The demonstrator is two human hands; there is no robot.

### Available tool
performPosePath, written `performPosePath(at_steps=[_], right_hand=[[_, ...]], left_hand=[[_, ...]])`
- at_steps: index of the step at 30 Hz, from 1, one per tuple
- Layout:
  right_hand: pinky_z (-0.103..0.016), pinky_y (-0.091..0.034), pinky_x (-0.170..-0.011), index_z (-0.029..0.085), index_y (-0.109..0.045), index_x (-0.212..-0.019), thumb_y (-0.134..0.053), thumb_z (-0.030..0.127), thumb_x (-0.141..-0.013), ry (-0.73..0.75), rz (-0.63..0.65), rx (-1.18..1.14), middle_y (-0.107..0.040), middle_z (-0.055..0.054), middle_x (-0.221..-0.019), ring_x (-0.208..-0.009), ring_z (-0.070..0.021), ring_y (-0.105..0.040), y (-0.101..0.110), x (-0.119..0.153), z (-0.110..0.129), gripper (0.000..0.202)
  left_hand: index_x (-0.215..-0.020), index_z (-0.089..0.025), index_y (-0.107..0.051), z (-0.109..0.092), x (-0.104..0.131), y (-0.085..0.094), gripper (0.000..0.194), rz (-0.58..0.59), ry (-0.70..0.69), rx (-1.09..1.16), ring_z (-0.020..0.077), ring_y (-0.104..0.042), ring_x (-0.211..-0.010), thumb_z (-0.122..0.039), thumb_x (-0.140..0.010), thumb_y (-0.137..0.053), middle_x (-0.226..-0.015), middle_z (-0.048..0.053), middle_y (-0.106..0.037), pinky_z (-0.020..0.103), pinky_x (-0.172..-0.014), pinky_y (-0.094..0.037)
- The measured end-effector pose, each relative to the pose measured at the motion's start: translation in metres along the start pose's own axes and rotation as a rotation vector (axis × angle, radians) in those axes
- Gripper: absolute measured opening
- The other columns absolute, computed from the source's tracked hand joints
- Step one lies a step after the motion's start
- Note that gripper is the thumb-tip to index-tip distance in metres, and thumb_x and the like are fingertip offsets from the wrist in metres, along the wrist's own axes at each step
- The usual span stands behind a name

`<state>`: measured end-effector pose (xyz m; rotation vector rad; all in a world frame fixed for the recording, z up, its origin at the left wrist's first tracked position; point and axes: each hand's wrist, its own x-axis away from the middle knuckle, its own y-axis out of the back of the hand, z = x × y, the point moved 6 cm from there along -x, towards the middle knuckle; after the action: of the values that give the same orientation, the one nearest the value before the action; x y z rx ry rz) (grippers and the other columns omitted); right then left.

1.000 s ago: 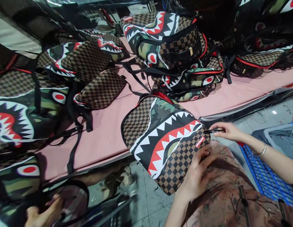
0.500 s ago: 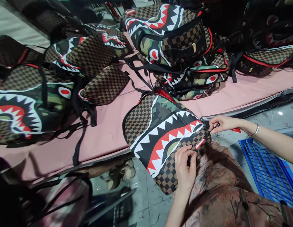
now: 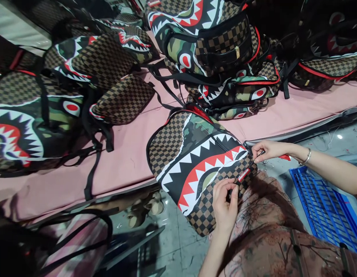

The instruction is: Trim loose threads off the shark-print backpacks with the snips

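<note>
Left grip (image 3: 225,204): thumb and fingers nearly meet against the checkered lower end of the backpack (image 3: 200,165); whether they pinch anything cannot be told. Right grip (image 3: 261,149): fingers closed on a small dark implement (image 3: 261,152) at the backpack's edge. The backpack overhangs the near edge of the pink surface (image 3: 126,154), beside floral clothing (image 3: 267,231). Right: blue crate (image 3: 322,207), contents indistinct. A stretch of surface separates the backpack from bags (image 3: 102,61) at left; stacked backpacks (image 3: 224,44) lie just behind.
</note>
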<state>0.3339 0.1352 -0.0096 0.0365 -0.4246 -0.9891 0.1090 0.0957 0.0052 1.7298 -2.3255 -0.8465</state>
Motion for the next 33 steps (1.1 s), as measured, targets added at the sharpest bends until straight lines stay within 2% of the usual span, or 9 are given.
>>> performPosePath(at_steps=[4,10,17,21,28,33], right_hand=[[-0.023,-0.041,-0.067,0.012,-0.061,-0.078,-0.066,0.04,-0.069,0.027,-0.017,-0.003,-0.061,-0.001,-0.075,-0.071,-0.0108,-0.055,0.001,-0.001,-0.001,0.03],[-0.023,-0.041,-0.064,0.012,-0.058,-0.076,-0.067,0.042,-0.068,-0.011,-0.03,0.024,-0.061,-0.001,-0.074,-0.068,-0.0104,-0.054,0.007,0.002,0.0,0.033],[-0.024,-0.041,-0.065,0.012,-0.06,-0.074,-0.07,0.043,-0.063,-0.027,0.025,-0.021,-0.062,-0.001,-0.073,-0.068,-0.0109,-0.055,-0.001,-0.007,0.006,0.035],[-0.024,-0.042,-0.066,0.012,-0.06,-0.075,-0.071,0.042,-0.064,-0.036,0.044,-0.069,-0.063,-0.001,-0.074,-0.068,-0.0105,-0.056,-0.005,-0.01,0.004,0.034],[-0.024,-0.041,-0.065,0.011,-0.059,-0.076,-0.07,0.042,-0.066,-0.042,0.023,-0.066,-0.061,-0.001,-0.075,-0.067,-0.0101,-0.055,-0.005,-0.007,-0.004,0.034],[-0.025,-0.04,-0.065,0.011,-0.059,-0.077,-0.07,0.042,-0.066,-0.081,0.013,-0.054,-0.06,0.0,-0.073,-0.067,-0.0103,-0.053,-0.004,-0.004,0.001,0.035]], left_hand=[[-0.08,-0.02,-0.058,0.0,0.001,0.002,0.006,0.003,0.01,0.001,0.0193,-0.055,-0.095,-0.021,-0.082,-0.052,-0.095,0.006,-0.063,0.041,-0.087,-0.043],[-0.081,-0.02,-0.058,0.001,0.001,0.003,0.005,-0.018,0.018,0.033,0.0183,-0.055,-0.094,-0.02,-0.081,-0.053,-0.093,0.005,-0.063,0.04,-0.088,-0.043],[-0.082,-0.02,-0.058,0.004,0.002,0.004,0.007,-0.031,0.044,0.043,0.0196,-0.055,-0.095,-0.024,-0.082,-0.052,-0.095,0.007,-0.064,0.042,-0.087,-0.043],[-0.081,-0.02,-0.058,0.007,0.005,0.009,0.007,-0.089,0.083,0.039,0.0196,-0.055,-0.095,-0.024,-0.082,-0.052,-0.096,0.007,-0.063,0.041,-0.088,-0.042],[-0.08,-0.02,-0.058,0.006,0.003,0.011,0.005,-0.133,0.091,0.071,0.0184,-0.056,-0.093,-0.022,-0.081,-0.054,-0.095,0.005,-0.064,0.04,-0.088,-0.042],[-0.08,-0.02,-0.058,0.007,0.005,0.014,0.005,-0.142,0.106,0.109,0.0182,-0.056,-0.094,-0.022,-0.081,-0.054,-0.095,0.005,-0.064,0.039,-0.089,-0.042]])
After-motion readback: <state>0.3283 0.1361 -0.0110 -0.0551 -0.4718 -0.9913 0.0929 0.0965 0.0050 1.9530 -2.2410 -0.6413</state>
